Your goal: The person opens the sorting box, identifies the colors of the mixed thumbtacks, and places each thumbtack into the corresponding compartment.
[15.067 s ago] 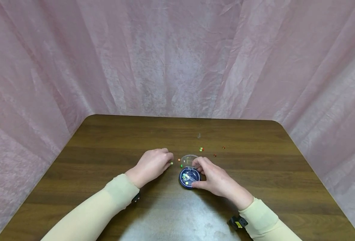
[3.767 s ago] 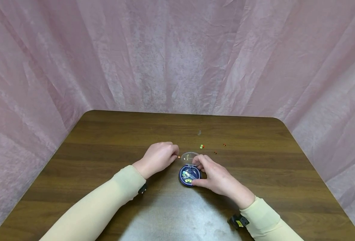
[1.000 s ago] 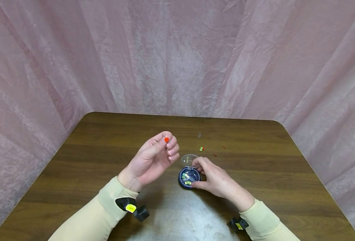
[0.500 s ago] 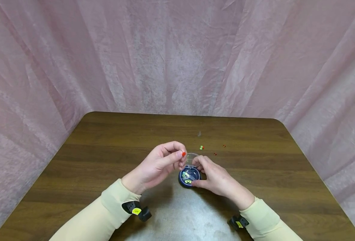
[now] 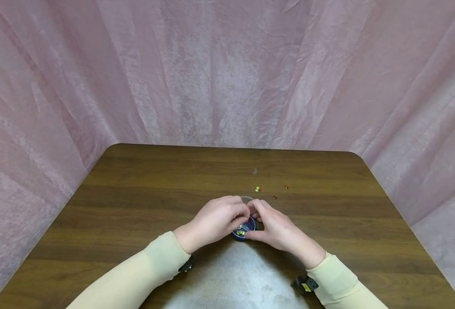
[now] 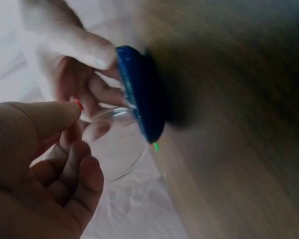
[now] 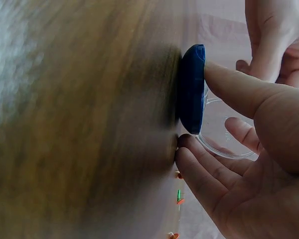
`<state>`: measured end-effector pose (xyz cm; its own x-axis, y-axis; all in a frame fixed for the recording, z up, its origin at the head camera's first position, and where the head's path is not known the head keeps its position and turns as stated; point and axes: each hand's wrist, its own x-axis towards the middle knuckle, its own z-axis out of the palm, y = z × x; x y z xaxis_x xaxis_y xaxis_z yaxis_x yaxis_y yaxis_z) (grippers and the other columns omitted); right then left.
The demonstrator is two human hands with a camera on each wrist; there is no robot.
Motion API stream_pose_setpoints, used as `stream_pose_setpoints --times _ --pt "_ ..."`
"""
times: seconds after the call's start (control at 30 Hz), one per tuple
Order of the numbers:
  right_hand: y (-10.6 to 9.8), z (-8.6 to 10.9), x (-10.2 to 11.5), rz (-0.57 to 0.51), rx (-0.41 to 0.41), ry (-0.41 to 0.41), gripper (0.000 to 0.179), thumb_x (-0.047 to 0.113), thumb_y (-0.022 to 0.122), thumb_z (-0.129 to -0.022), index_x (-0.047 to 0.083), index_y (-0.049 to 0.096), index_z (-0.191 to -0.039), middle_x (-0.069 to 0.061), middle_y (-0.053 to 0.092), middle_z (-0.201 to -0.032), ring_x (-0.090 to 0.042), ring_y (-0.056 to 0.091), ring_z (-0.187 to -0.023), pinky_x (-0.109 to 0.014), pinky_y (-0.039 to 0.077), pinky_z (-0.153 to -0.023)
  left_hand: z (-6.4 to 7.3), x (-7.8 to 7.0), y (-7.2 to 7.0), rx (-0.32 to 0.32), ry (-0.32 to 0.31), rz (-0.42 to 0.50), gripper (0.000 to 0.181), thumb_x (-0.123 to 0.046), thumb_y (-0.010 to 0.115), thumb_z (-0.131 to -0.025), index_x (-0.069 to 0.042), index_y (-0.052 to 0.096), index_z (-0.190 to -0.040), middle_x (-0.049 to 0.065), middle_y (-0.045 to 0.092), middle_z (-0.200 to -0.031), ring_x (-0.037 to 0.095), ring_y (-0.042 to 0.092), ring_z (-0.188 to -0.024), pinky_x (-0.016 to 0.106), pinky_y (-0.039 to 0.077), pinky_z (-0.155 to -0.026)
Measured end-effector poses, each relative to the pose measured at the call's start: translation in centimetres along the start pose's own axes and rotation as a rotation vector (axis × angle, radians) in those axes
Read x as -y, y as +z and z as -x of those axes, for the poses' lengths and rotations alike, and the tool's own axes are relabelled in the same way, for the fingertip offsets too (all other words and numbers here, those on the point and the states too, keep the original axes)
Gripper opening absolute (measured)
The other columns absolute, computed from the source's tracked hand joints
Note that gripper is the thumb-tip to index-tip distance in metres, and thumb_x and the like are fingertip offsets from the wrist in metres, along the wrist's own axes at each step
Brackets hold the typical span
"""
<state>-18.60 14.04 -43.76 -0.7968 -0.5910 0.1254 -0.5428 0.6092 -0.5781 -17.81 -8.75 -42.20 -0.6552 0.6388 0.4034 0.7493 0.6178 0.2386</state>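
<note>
A round blue pill case (image 5: 239,238) with inner dividers sits on the table, its clear hinged lid (image 7: 213,148) standing up at the back. Yellow-green discs (image 5: 240,232) lie in the near compartment. My right hand (image 5: 275,227) grips the case from the right, thumb on the near rim and fingers behind by the lid. Over the case's left part is my left hand (image 5: 219,217), palm down, hiding that compartment. In the left wrist view a small red disc (image 6: 78,104) shows pinched between its thumb and fingers, beside the blue case (image 6: 142,94).
Beyond the case lie a small cluster of green and red discs (image 5: 257,189) and, farther right, two dark red bits, one (image 5: 287,187) behind the other (image 5: 275,197). The brown wooden table (image 5: 154,171) ends at a pink curtain (image 5: 227,86).
My left hand has taken the orange-red disc from beside the case, turned it palm up, then moved right and down over the case. More yellow-green discs lie inside than before. The right hand stays.
</note>
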Motion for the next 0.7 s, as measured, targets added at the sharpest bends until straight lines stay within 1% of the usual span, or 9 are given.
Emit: stream_pose_setpoints --times 0.07,0.13,0.3,0.4,0.53,0.6,0.7 --pt "0.0 0.0 0.0 -0.009 0.005 0.006 0.051 0.029 0.093 -0.093 0.018 0.060 -0.130 0.000 0.061 -0.124 -0.021 0.069 -0.114 -0.041 0.058 -0.094 -0.2 0.1 0.5 -0.001 0.021 -0.070 0.011 -0.014 0.084 -0.101 -0.021 0.078 -0.094 -0.008 0.060 -0.090 0.009 0.052 -0.079 0.022 0.048 -0.069" --pt "0.0 0.0 0.1 -0.013 0.008 0.011 0.051 0.030 0.093 -0.093 0.019 0.060 -0.130 0.002 0.061 -0.124 -0.021 0.068 -0.115 -0.040 0.058 -0.094 -0.4 0.1 0.7 0.006 0.030 -0.118 0.012 -0.015 0.084 -0.100 -0.022 0.078 -0.093 -0.008 0.058 -0.088 0.010 0.052 -0.078 0.022 0.047 -0.067" --pt "0.0 -0.1 0.1 -0.006 0.010 0.018 0.050 0.031 0.093 -0.093 0.019 0.059 -0.128 0.002 0.061 -0.123 -0.021 0.068 -0.114 -0.041 0.058 -0.093 -1.0 0.1 1.3 0.024 0.034 -0.207 0.015 -0.015 0.084 -0.098 -0.022 0.077 -0.087 -0.008 0.058 -0.084 0.011 0.053 -0.075 0.023 0.049 -0.065" --pt "0.0 -0.2 0.1 0.001 0.010 0.017 0.052 0.032 0.093 -0.093 0.018 0.060 -0.130 0.001 0.061 -0.123 -0.021 0.068 -0.114 -0.041 0.058 -0.094 -1.1 0.1 1.6 0.002 0.036 -0.252 0.018 -0.014 0.084 -0.097 -0.021 0.075 -0.083 -0.008 0.058 -0.081 0.011 0.054 -0.073 0.024 0.050 -0.063" --pt "0.1 -0.2 0.0 0.004 0.008 0.020 0.055 0.032 0.094 -0.093 0.016 0.060 -0.132 0.000 0.062 -0.124 -0.022 0.069 -0.115 -0.043 0.059 -0.095 -1.1 0.1 2.0 -0.022 0.047 -0.295 0.019 -0.015 0.085 -0.096 -0.020 0.075 -0.082 -0.007 0.059 -0.080 0.012 0.056 -0.071 0.026 0.051 -0.061" --pt "0.1 -0.2 0.0 0.001 0.006 0.022 0.055 0.031 0.094 -0.092 0.016 0.060 -0.133 0.000 0.062 -0.125 -0.022 0.069 -0.115 -0.043 0.059 -0.096 -1.0 0.2 2.1 -0.020 0.050 -0.306 0.018 -0.016 0.087 -0.095 -0.020 0.075 -0.083 -0.007 0.059 -0.081 0.012 0.057 -0.071 0.026 0.051 -0.060" --pt "0.1 -0.2 -0.1 -0.007 0.005 0.020 0.055 0.030 0.093 -0.093 0.016 0.060 -0.134 0.000 0.062 -0.126 -0.022 0.069 -0.116 -0.043 0.058 -0.097 -0.7 0.3 2.0 -0.002 0.042 -0.292 0.016 -0.018 0.088 -0.095 -0.021 0.075 -0.086 -0.007 0.058 -0.082 0.012 0.056 -0.073 0.026 0.051 -0.061"
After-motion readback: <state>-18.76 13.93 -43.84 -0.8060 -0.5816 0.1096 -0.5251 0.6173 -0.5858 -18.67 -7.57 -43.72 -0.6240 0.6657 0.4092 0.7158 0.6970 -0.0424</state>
